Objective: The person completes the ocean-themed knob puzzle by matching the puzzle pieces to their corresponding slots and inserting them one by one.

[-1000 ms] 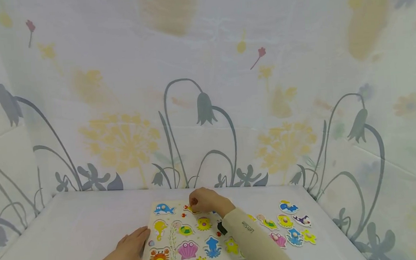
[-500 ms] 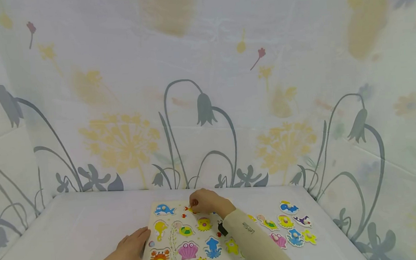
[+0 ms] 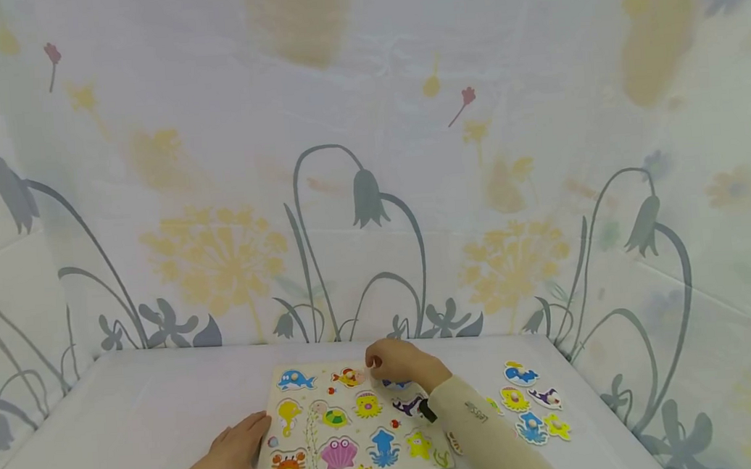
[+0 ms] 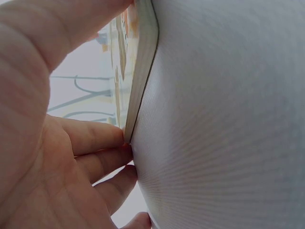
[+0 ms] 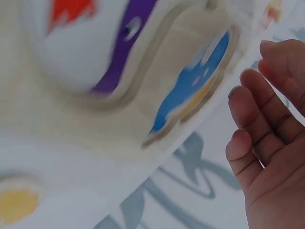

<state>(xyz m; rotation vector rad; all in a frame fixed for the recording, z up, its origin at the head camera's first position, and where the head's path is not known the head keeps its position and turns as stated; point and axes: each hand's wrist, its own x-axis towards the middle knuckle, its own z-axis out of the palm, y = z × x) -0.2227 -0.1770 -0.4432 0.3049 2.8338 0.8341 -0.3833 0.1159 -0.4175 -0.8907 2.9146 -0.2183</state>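
Puzzle board of pale wood lies flat on a white table, close to the table's near edge and roughly in the middle of its width. Sea-animal pieces sit in the board: a blue whale at its far left corner, an orange fish beside the whale, a crab at its near left corner, and a pink shell next to the crab. The left hand rests at the board's near left corner, fingers laid fairly straight along the left edge; the left wrist view shows fingertips touching the board's side where it meets the table, with the thumb reaching over the top. The right hand hovers over the board's far edge, just right of the orange fish and above a blue piece. In the right wrist view its fingers are loosely bent and apart, holding nothing, with a blue piece in its slot close beside them. A cream sleeve crosses the board's right side. Loose pieces lie on the table just right of the board, clear of both hands. A flower-printed cloth hangs behind the board.
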